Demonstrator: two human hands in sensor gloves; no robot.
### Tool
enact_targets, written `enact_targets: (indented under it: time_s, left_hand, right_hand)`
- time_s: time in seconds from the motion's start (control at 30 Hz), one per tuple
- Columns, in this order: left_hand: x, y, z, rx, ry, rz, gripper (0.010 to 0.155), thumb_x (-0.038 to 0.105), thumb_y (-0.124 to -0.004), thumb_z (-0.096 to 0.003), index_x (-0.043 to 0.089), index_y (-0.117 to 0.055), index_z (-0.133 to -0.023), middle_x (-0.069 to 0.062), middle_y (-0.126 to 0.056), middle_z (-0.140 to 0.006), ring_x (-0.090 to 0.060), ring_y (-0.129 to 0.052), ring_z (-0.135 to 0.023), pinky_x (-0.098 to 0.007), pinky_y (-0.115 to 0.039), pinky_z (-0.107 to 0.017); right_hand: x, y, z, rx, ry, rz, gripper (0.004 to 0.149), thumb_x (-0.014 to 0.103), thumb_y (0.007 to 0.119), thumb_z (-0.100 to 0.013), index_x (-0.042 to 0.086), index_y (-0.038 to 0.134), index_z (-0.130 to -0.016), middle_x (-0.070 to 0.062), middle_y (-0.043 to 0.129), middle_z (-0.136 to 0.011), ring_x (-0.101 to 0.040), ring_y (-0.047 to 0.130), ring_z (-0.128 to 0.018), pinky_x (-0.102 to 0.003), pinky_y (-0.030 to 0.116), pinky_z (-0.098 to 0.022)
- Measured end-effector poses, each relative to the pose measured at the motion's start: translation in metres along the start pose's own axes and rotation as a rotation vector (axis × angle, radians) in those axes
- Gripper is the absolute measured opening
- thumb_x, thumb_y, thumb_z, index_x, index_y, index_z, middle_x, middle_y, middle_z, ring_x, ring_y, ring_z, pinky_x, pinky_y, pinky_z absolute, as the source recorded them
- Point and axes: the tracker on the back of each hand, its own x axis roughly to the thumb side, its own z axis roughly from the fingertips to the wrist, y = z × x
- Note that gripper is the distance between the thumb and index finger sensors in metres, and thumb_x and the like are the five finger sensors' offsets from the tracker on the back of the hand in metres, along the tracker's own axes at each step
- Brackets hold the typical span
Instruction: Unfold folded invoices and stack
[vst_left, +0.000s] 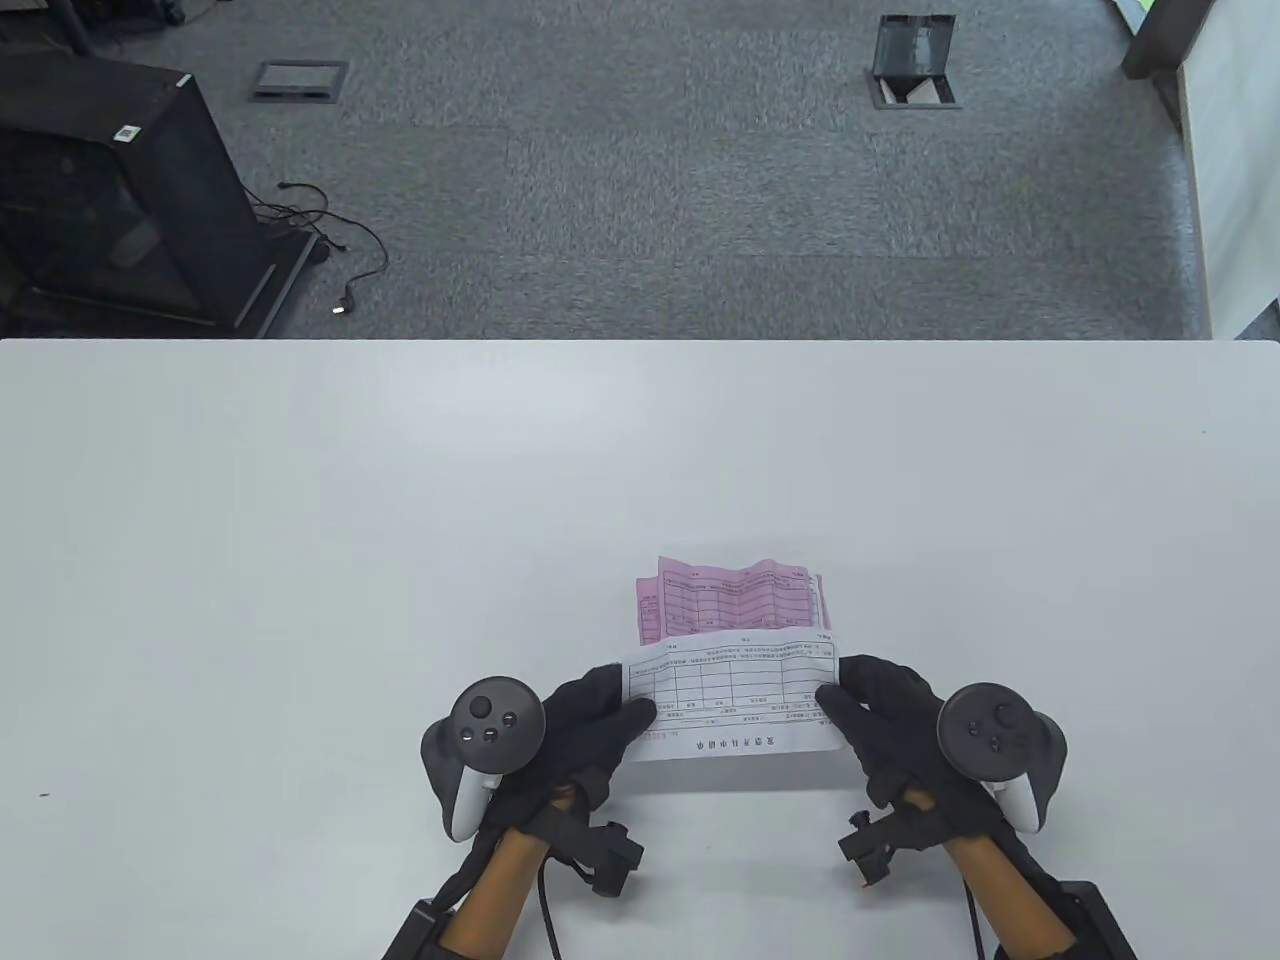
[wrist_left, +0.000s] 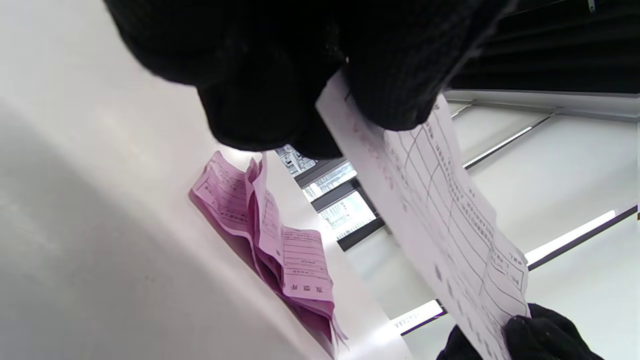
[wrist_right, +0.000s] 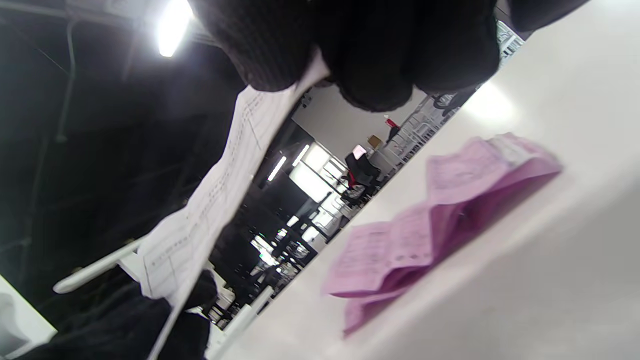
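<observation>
Left hand (vst_left: 585, 725) and right hand (vst_left: 880, 715), both in black knit gloves, pinch opposite short ends of a white printed paper invoice (vst_left: 735, 700), opened flat and held off the smooth white table (vst_left: 300, 560). Just beyond the fingers lies a creased pink paper invoice stack (vst_left: 735, 598), edges wavy.

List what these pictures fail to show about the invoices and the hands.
- White printed invoice sheet: its text is too small in the table view.
- Pink creased invoice pile: sheet count unclear; near edge hidden by the white sheet, blurred in right wrist view.
- Left hand and right hand: grip under the paper hidden.
</observation>
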Motion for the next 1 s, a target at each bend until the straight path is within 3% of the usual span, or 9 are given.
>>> enact_targets:
  time_s: [0.17, 0.47, 0.73, 1.0]
  left_hand:
    - [0.018, 0.000, -0.011, 0.042, 0.072, -0.222, 0.057, 0.035, -0.093, -0.0463, 0.019, -0.077, -0.099, -0.005, -0.102, -0.069, -0.025, -0.098, -0.055, -0.032, -0.085, -0.037]
    - [0.054, -0.002, -0.068, 0.092, 0.134, -0.453, 0.068, 0.040, -0.094, -0.0442, 0.020, -0.070, -0.104, -0.002, -0.102, -0.066, -0.019, -0.098, -0.046, -0.027, -0.084, -0.030]
    - [0.035, -0.023, -0.107, 0.047, 0.244, -0.502, 0.072, 0.041, -0.096, -0.0430, 0.020, -0.067, -0.106, -0.002, -0.102, -0.065, -0.019, -0.097, -0.044, -0.027, -0.084, -0.030]
    - [0.014, -0.038, -0.122, -0.016, 0.323, -0.547, 0.077, 0.041, -0.096, -0.0423, 0.018, -0.064, -0.108, -0.002, -0.102, -0.065, -0.019, -0.097, -0.045, -0.028, -0.084, -0.031]
  right_hand:
    - [0.005, -0.002, -0.014, 0.050, 0.054, 0.125, 0.034, 0.039, 0.074, -0.051, 0.021, 0.076, -0.080, -0.008, 0.085, -0.077, -0.036, 0.081, -0.074, -0.066, 0.054, -0.066]
    - [0.019, 0.002, -0.072, 0.045, 0.159, 0.416, 0.033, 0.042, 0.074, -0.051, 0.024, 0.078, -0.079, -0.010, 0.082, -0.086, -0.041, 0.073, -0.084, -0.069, 0.049, -0.067]
    - [0.004, 0.037, -0.110, 0.080, 0.272, 0.664, 0.033, 0.043, 0.074, -0.051, 0.025, 0.077, -0.079, -0.013, 0.078, -0.094, -0.046, 0.068, -0.091, -0.070, 0.046, -0.067]
    - [-0.012, 0.060, -0.118, 0.142, 0.305, 0.765, 0.033, 0.043, 0.075, -0.051, 0.025, 0.079, -0.078, -0.014, 0.076, -0.094, -0.046, 0.067, -0.091, -0.070, 0.046, -0.067]
